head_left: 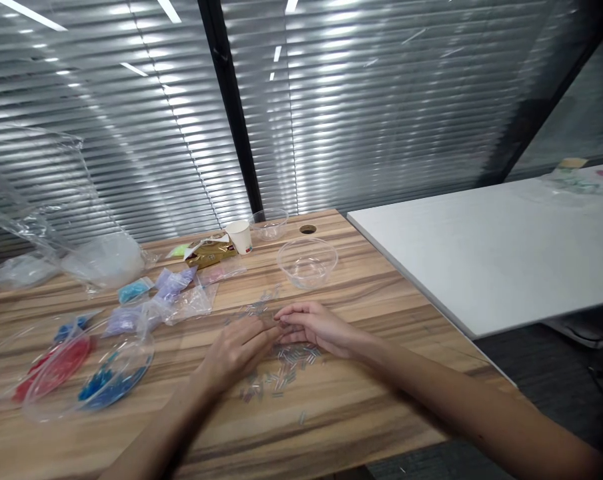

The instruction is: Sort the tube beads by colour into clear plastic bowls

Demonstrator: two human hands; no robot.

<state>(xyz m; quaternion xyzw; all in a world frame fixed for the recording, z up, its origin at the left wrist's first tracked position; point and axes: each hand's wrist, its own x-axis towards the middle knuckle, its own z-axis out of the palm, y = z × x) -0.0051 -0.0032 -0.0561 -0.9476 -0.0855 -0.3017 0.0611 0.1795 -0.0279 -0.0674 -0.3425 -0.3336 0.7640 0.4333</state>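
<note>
Small clear tube-shaped pieces (294,360) lie scattered on the wooden table, under and around my two hands. My left hand (242,348) is palm down with its fingers curled together, low over the pieces. Beside it, my right hand (317,328) bends its fingers in toward the thumb, and the fingertips of both hands meet. Whatever sits between the fingertips is too small or hidden to name. Just beyond my hands stands a clear bowl (307,267), and more tube pieces (256,307) lie behind my left hand.
To the left are clear containers with red (61,367) and blue pieces (99,387), and bags of purple (174,285) and turquoise pieces (135,291). A paper cup (240,237), a gold packet (209,252) and another clear bowl (270,227) stand behind. A white table (481,247) adjoins at right.
</note>
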